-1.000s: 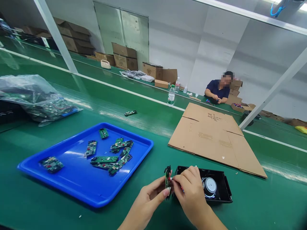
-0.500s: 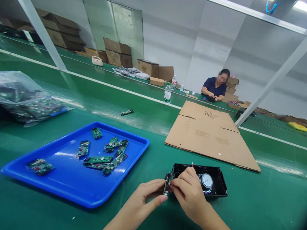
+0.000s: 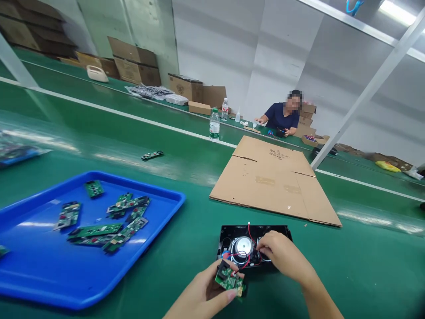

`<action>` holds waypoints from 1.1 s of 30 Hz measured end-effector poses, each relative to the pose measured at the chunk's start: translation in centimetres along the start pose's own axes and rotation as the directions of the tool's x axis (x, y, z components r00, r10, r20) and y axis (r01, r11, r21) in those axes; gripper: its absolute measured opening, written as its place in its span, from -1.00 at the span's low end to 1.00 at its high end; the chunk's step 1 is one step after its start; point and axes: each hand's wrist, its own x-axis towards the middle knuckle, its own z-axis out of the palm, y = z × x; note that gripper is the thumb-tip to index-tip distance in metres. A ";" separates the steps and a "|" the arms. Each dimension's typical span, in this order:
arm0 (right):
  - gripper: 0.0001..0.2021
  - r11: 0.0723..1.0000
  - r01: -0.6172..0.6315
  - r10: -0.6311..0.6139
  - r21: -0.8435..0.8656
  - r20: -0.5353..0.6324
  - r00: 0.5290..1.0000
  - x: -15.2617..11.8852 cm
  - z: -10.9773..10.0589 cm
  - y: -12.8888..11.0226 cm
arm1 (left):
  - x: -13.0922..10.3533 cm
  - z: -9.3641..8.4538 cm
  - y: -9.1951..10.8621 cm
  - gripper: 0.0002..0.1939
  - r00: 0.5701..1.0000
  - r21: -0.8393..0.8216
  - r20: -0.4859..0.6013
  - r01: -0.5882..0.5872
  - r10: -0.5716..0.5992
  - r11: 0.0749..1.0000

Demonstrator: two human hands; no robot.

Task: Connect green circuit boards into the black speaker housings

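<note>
Between the thumb and fingers of my left hand [image 3: 209,288] is a small green circuit board [image 3: 229,278], tilted, with a black connector and a white plug on it. Red and black wires [image 3: 246,261] run from the board into a black speaker housing [image 3: 229,230]. A round speaker [image 3: 242,246] with a silvery back sits inside that housing, beside a blue part. My right hand [image 3: 282,254] reaches over the housing's right half, fingers pinched together near the wires; what they hold is hidden. A second speaker is partly covered by this hand.
On the left lies a blue tray [image 3: 149,243] with several circuit boards [image 3: 124,235]. One loose board [image 3: 152,155] lies beyond it. Flattened cardboard [image 3: 275,181] and a water bottle [image 3: 214,126] are further back. Across the line sits a co-worker [image 3: 282,117].
My right hand has left the board and moved right, over the housing. My left hand has turned the board face up. The view has swung right, and the co-worker's hand has reached out sideways.
</note>
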 end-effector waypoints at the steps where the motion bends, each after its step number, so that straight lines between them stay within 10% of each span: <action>1: -0.84 0.999 0.034 -0.033 -0.037 0.042 0.999 0.0 0.1 -0.1 | 0.3 0.6 -0.3 -0.69 0.999 0.005 -0.033 -0.027 0.028 1.000; 6: -0.77 0.989 0.142 -0.133 -0.036 0.183 0.974 0.2 0.3 0.3 | 1.4 2.1 -1.4 -0.73 0.968 0.115 -0.168 -0.166 0.184 0.979; 14: -0.79 0.950 -0.036 0.044 0.309 -0.017 0.999 0.7 -0.3 0.1 | 2.5 2.2 -0.6 -0.71 0.948 0.400 -0.218 -0.130 0.232 0.907; 33: -0.90 0.995 0.091 -0.085 0.030 -0.164 0.983 1.0 2.0 -0.3 | 3.9 2.1 -0.2 -0.73 0.962 0.474 -0.173 -0.107 0.211 0.874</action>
